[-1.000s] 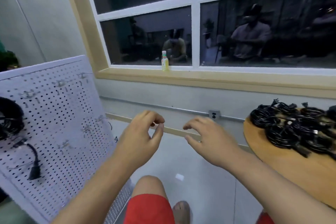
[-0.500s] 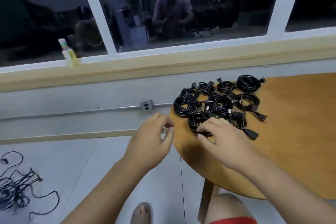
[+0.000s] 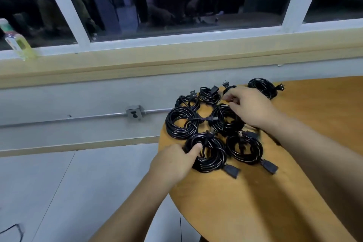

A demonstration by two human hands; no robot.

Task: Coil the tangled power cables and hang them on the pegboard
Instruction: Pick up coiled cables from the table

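Power cables (image 3: 180,124) lie coiled on worktop (image 3: 294,182), hanging apparently remains; left hand (image 3: 174,160) grips near-left coil (image 3: 211,158), right hand (image 3: 253,108) curled, hold unclear.

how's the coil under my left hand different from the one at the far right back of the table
The front coil is gripped by the left hand, thumb hooked into its loop; the back-right coil lies untouched. The front coil shows a blocky socket at its edge; the back-right coil shows a pronged plug. Both are black, wound and flat on the wooden table.
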